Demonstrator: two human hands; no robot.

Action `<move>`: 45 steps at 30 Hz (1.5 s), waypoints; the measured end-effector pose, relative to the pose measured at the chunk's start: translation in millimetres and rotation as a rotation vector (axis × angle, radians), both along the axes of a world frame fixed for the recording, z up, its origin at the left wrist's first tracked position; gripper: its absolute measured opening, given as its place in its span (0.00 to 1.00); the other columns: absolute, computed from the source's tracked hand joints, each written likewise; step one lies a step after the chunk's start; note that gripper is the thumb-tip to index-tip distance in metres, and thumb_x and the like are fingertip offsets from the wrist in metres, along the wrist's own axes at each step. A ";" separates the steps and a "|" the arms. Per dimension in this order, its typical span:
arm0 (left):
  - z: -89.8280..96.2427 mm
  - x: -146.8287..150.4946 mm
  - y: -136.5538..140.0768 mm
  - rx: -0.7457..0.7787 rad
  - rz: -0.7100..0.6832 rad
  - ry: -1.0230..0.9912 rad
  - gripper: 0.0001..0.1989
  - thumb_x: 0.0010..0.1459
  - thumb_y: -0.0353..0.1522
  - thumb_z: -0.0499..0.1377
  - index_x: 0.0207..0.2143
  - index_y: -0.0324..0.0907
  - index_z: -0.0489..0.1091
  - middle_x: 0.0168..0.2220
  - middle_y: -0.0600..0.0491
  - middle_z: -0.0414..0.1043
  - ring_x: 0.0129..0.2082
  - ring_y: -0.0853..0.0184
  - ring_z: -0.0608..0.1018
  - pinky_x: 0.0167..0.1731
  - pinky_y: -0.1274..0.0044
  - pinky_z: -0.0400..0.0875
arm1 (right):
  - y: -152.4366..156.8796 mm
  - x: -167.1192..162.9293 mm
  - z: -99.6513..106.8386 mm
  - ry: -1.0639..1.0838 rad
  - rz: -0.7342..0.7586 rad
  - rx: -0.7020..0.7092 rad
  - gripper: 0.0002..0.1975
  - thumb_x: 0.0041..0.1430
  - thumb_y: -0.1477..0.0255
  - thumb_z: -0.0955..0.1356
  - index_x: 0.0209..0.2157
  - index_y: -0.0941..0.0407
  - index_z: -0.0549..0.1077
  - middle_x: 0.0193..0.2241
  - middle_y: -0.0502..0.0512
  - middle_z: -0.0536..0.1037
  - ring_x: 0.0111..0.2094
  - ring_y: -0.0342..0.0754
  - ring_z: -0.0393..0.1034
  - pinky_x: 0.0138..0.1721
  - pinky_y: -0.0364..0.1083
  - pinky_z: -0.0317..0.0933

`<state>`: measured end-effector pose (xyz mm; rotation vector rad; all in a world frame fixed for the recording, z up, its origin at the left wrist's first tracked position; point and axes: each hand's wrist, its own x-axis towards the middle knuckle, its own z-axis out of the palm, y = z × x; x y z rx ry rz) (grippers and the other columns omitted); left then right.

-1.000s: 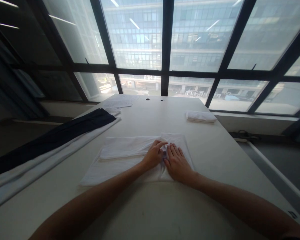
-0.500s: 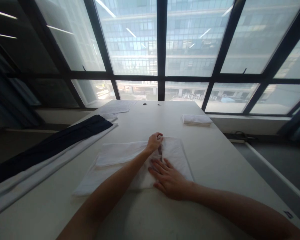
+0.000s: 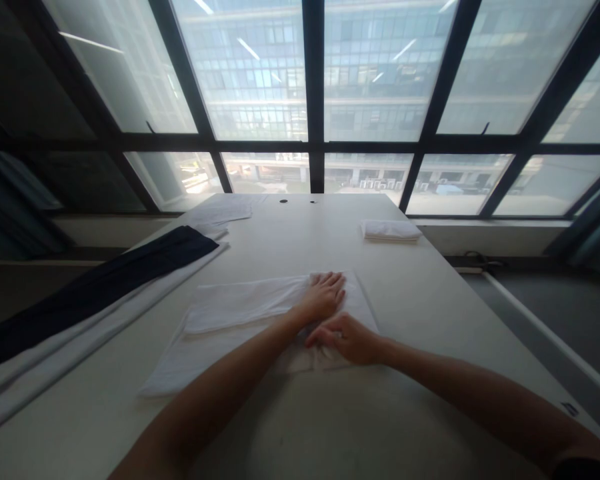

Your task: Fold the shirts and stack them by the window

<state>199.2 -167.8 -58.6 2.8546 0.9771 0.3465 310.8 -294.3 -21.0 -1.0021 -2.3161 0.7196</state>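
The left hand [image 3: 326, 297] has flattened and the right hand [image 3: 354, 339] curled.

Plain white marks the spread cloth [image 3: 245, 303] at center, its creases shaded soft grey, against the smooth off-white of the bench [image 3: 300, 233]. White, too, are the folded bundle [image 3: 390, 230] at right and the sheets [image 3: 220, 211] at far left — while a solid navy garment [image 3: 145, 268], nearly black in the shade, contrasts with the white fabric [image 3: 115, 313] along its edge. Black window frames [image 3: 314, 87] set a dark grid over a pale blue building [image 3: 260, 80], itself patterned in small squares and lighter horizontal bands. White streaks [image 3: 249, 49] dash the glass; slate-blue curtains [image 3: 10, 207] and charcoal-grey flooring [image 3: 520, 307] darken the sides.
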 end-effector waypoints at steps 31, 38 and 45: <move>-9.9 -2.3 -5.3 0.036 0.098 -0.020 0.25 0.70 0.31 0.45 0.67 0.38 0.58 0.69 0.40 0.57 0.69 0.52 0.57 0.66 0.55 0.46 | -13.3 37.9 -52.5 -0.493 -0.445 0.180 0.35 0.71 0.61 0.56 0.72 0.65 0.47 0.71 0.67 0.45 0.72 0.57 0.36 0.69 0.62 0.39; -2.9 -2.9 -27.7 0.053 0.025 -0.037 0.24 0.71 0.34 0.46 0.66 0.40 0.60 0.68 0.41 0.58 0.70 0.53 0.57 0.67 0.54 0.43 | -43.9 36.9 -56.7 -0.544 -0.422 0.194 0.37 0.71 0.57 0.57 0.70 0.69 0.50 0.71 0.70 0.44 0.72 0.59 0.34 0.70 0.61 0.39; -1.8 -56.8 -51.0 -0.029 -0.006 -0.015 0.29 0.73 0.44 0.45 0.72 0.46 0.49 0.71 0.45 0.49 0.72 0.59 0.50 0.68 0.60 0.44 | -27.4 35.4 -27.2 -0.529 -0.438 0.102 0.28 0.72 0.63 0.54 0.66 0.62 0.62 0.67 0.68 0.60 0.69 0.56 0.50 0.68 0.63 0.42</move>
